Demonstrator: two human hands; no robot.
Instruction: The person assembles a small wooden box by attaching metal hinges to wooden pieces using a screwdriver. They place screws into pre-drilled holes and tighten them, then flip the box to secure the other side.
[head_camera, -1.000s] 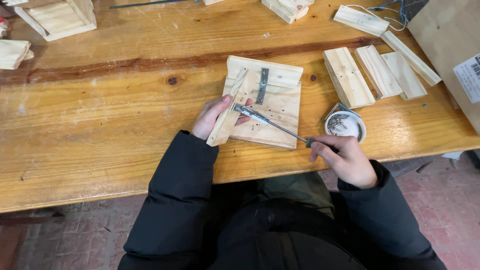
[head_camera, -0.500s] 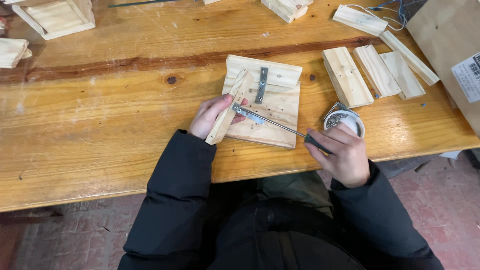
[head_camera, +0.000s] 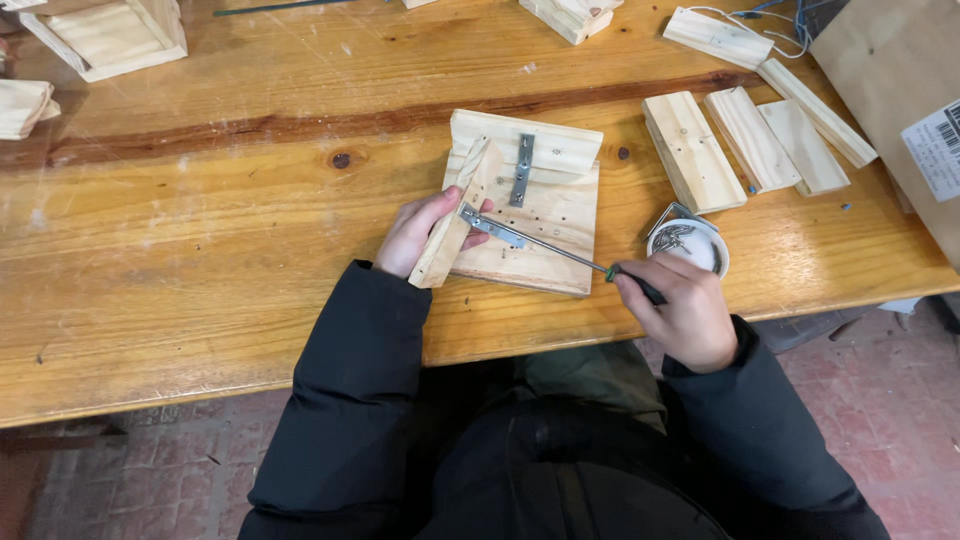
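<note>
Left to right. The left hand (head_camera: 420, 232) closes its grip on a slim wooden strip (head_camera: 455, 218) stood on edge along the near-left side of a wooden panel (head_camera: 535, 215), the fingertips pinning one end of a small metal bracket (head_camera: 492, 227) against it. A second bracket (head_camera: 521, 170) lies flat on the panel, just beyond that grip. From the pinned bracket the shaft of a screwdriver (head_camera: 560, 251) runs low and slanting to the right hand (head_camera: 680, 308), whose grip is closed around the dark handle at the tabletop's (head_camera: 200, 250) near edge.

Doing the step well, as a judgement: the slanted shaft invites the tip to slip from the screw head toward the left fingers, so a steeper, more in-line approach, with the strip held hard against the panel, would serve better.

Edges and room: a shallow white dish of screws (head_camera: 690, 243) sits just beyond the right grip, touching nothing but close to the knuckles, and could be nudged. Three loose wooden blocks (head_camera: 745, 140) lie farther out to the right. Left of the left grip the tabletop is open, with a wooden box (head_camera: 105, 35) well apart at the far corner.
</note>
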